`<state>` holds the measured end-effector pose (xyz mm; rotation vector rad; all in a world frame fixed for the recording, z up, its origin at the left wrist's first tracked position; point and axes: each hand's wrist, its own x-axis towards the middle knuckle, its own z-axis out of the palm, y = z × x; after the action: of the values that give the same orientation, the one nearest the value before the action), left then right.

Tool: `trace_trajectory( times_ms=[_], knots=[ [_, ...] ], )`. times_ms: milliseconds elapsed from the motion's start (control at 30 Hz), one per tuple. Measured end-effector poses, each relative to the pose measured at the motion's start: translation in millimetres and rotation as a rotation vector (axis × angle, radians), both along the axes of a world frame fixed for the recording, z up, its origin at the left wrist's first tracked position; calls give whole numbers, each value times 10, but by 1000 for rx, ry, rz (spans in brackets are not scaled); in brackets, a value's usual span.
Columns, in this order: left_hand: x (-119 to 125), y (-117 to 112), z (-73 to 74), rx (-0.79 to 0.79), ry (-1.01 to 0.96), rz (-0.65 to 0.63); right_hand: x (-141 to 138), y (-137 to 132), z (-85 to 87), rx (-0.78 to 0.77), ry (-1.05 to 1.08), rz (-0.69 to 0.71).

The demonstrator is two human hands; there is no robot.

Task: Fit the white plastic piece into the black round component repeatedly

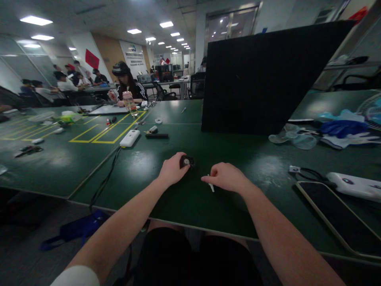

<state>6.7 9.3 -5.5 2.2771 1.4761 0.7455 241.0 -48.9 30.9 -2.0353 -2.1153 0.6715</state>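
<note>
My left hand (pixel 174 170) is closed around a small black device (pixel 187 161) with a pale round disc on its face, low over the green table (pixel 166 198). Its exact kind I cannot make out. To the right of it, my right hand (pixel 228 176) is closed on a short, thin white stick (pixel 211 186), whose lower end points down toward the tabletop. A gap separates the two hands. Beyond my left hand lie a dark flat bar (pixel 156 136) and a small grey cylinder (pixel 153 129).
A large black panel (pixel 253 87) stands at the back right. On the right lie a phone (pixel 336 214), a white power bank (pixel 354 184) and gloves (pixel 345 129). Another white power bank (pixel 130 138) with a cable is on the left. Across the table sits a person (pixel 131 85) behind a bottle (pixel 129 103).
</note>
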Motion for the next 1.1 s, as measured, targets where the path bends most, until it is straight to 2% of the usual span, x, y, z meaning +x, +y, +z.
trace_trajectory(
  times_ms=[167, 267, 467, 667, 867, 1100],
  knots=[
    [34, -47, 35, 27, 44, -61, -115, 1, -53, 171, -22, 172],
    [44, -54, 33, 28, 45, -85, -100, 27, -74, 180, 0, 232],
    [55, -86, 52, 84, 58, -171, -71, 29, -125, 254, 126, 66],
    [80, -155, 111, 102, 105, -284, -189, 19, -146, 306, 172, -10],
    [87, -181, 141, 81, 118, -250, -100, 8, -142, 344, 321, 57],
    [77, -173, 151, 53, 121, -178, -95, -45, -41, 424, 321, 100]
  ],
)
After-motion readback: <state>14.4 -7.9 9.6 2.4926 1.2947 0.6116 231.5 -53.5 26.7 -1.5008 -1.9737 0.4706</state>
